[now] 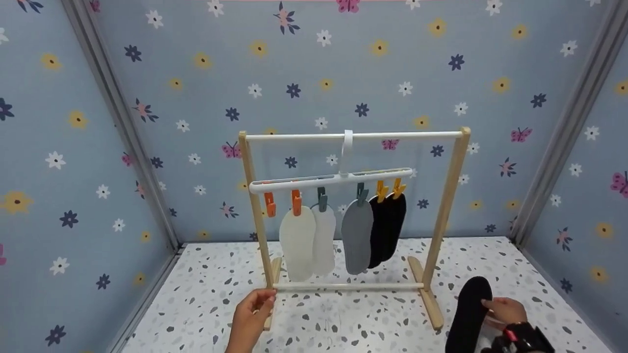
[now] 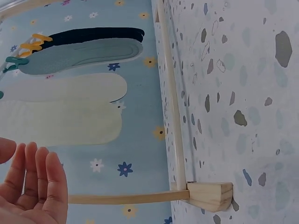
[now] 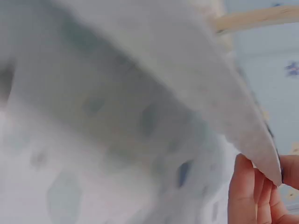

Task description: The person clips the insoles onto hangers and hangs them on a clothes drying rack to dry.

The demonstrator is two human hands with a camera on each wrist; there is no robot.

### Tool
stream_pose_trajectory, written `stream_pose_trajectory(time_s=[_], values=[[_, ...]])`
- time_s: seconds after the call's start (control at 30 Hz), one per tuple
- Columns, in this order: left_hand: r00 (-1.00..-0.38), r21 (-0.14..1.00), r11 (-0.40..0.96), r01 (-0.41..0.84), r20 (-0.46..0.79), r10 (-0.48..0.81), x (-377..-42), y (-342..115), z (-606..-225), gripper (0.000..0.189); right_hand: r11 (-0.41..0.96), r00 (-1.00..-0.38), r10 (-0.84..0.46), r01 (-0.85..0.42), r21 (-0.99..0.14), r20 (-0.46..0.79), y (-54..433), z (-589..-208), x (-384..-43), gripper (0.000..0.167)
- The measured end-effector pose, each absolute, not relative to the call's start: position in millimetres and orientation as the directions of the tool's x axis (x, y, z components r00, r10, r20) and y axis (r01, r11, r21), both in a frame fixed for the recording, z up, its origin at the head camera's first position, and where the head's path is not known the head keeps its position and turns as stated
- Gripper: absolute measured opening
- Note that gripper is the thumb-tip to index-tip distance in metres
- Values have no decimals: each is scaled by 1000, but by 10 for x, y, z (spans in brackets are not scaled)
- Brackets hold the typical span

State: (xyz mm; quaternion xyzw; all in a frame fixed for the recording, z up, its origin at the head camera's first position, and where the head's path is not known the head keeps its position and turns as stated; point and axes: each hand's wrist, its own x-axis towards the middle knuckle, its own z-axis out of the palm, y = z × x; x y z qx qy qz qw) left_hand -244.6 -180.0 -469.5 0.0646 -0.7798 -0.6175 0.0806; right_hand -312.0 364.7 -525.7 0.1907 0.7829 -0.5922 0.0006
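My right hand [image 1: 507,312] pinches a black insole [image 1: 469,311] by its side edge, low at the front right. In the right wrist view the fingers and thumb of the right hand [image 3: 261,191] meet over the insole's pale underside [image 3: 219,98]. Beside the rack's left foot is my left hand [image 1: 252,314], its fingers loosely bent with nothing between them. From a white hanger [image 1: 294,184] hang a cream insole [image 1: 298,245], a white insole [image 1: 324,245], a grey insole [image 1: 357,240] and two black insoles [image 1: 394,228].
The hanger hooks over the white top bar [image 1: 407,135] of a wooden rack. At its left end an orange clip [image 1: 270,205] dangles with no insole. Yellow clips [image 1: 381,192] and green clips [image 1: 362,194] grip insoles. The rack's right foot [image 1: 431,309] stands on the speckled tabletop [image 1: 343,323].
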Motion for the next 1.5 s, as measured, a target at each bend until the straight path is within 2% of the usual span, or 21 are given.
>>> stream_pose_trajectory(time_s=[0.07,0.1,0.27,0.37,0.53,0.7,0.87,1.0,1.1,1.27,1.5], values=[[-973,968,252,1,59,-221,-2448,-1816,-4678,21,23,-910,295,311,-950,-290,3628,-5217,-3069,41],[-970,966,258,1,64,-235,-2450,-1820,-4665,19,-22,-909,285,312,-950,-305,3613,-5189,-3040,41],[-958,967,252,27,97,-270,-2481,-1829,-4582,20,-145,-915,236,299,-943,-326,3486,-5004,-2925,46],[-955,971,230,57,120,-269,-2508,-1837,-4528,21,-196,-932,203,260,-946,-299,3323,-4872,-2877,32],[-943,973,199,118,172,-284,-2553,-1812,-4431,23,-190,-966,166,166,-968,-199,2897,-4679,-2831,14],[-921,952,228,205,267,-285,-2647,-1805,-4241,30,-115,-987,154,33,-993,-51,2349,-4612,-2781,15],[-901,935,217,280,334,-276,-2760,-1874,-3972,36,-103,-999,-10,-48,-994,50,1805,-4668,-2756,16],[-891,913,204,354,396,-224,-2860,-1857,-3802,43,-101,-985,-149,-73,-992,87,1455,-4714,-2761,19],[-881,897,198,396,432,-194,-2931,-1825,-3720,50,-104,-973,-204,-86,-991,106,1228,-4725,-2770,21],[-874,888,194,417,451,-184,-3016,-1809,-3568,58,-109,-960,-257,-90,-990,115,922,-4681,-2790,22],[-894,906,138,401,420,-155,-3151,-1832,-3393,59,-104,-941,-304,-120,-987,147,617,-4557,-2818,26]])
